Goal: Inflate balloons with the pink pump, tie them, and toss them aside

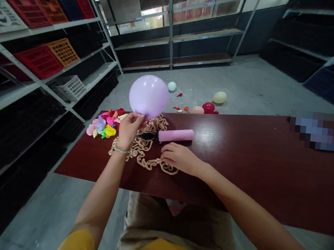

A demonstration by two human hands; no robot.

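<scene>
My left hand pinches the neck of an inflated lilac balloon, which stands up above the fingers. Over the near end of a tangled beige cord, my right hand is lowered with its fingers bent and close together on a loop; the fingertips are partly hidden. Between the hands lies a pink balloon pump with a black nozzle end. More of the cord lies beneath and behind my left hand. Left of that hand is a heap of flat balloons in many colours.
The dark red table stretches off to the right, with a blurred-out item at its far right. Beyond it, an inflated red balloon, a yellow balloon and others lie on the floor. Shelves with plastic crates stand at left.
</scene>
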